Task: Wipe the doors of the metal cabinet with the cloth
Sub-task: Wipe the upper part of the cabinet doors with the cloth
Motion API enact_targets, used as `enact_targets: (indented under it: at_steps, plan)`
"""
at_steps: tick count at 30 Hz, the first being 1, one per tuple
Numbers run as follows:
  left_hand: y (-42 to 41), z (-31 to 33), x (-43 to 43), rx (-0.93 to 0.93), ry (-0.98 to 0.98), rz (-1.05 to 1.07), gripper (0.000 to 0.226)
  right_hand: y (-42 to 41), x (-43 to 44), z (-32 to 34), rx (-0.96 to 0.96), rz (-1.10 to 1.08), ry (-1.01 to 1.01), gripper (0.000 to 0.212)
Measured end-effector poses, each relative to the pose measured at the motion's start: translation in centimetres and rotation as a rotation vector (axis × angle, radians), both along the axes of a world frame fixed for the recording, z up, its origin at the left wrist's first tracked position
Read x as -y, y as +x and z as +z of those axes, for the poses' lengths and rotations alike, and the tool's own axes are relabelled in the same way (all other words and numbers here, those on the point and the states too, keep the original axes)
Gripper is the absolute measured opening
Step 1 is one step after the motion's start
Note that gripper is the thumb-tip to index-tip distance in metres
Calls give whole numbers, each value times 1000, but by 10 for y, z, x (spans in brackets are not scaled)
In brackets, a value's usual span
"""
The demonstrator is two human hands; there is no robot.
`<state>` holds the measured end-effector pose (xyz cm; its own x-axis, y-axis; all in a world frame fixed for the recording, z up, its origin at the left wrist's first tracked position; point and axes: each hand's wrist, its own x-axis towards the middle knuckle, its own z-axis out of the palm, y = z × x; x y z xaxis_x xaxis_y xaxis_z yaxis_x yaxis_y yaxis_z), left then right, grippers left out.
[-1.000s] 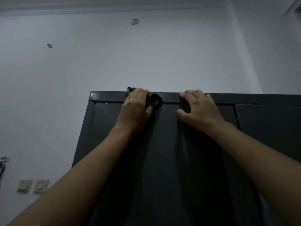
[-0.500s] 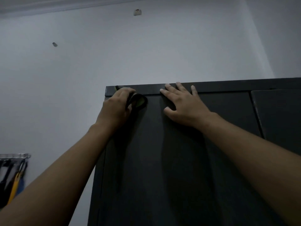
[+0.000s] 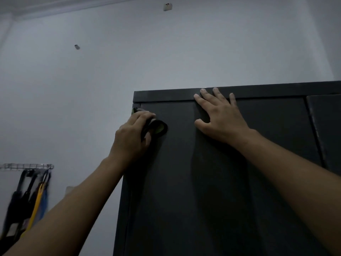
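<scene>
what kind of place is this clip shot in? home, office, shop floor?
Probably a plain room in a home, though I can't be sure. Cues: a dark metal cabinet against a bare white wall, a wire rack with what look like straps hanging from it, and a moulded ceiling cornice.

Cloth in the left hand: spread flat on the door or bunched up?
Bunched up. The left hand grips the cloth as a rolled wad against the cabinet door; a dark loop with green inside sticks out.
</scene>
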<state>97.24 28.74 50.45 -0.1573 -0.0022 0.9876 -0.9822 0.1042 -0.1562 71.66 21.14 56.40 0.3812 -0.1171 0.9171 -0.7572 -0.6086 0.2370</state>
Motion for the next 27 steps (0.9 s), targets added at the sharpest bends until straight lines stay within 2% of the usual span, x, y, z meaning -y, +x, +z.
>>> enact_targets:
  at_steps: [3,5,9,15,19,21,24,27]
  plan:
    - [24,-2,-11,138,143,-80,52,4,1,-2,0,-20,-13,79]
    - [36,8,-17,137,215,-107,56,4,3,-2,3,-24,-19,81]
    - [21,-6,-5,-22,66,-63,47,4,5,-2,11,-25,-19,79]
    - [27,-85,-6,190,195,-101,42,5,6,-2,3,-43,-48,87]
    - [38,-70,-7,254,221,-89,35,9,6,-4,20,-24,-62,89]
    - [33,-47,-8,170,150,-135,33,13,5,-5,25,-11,-59,89]
    - [14,-16,-5,-101,29,-153,39,11,4,-4,24,3,-42,88]
    - [3,-11,3,-168,-5,-110,42,8,4,-3,9,12,-41,86]
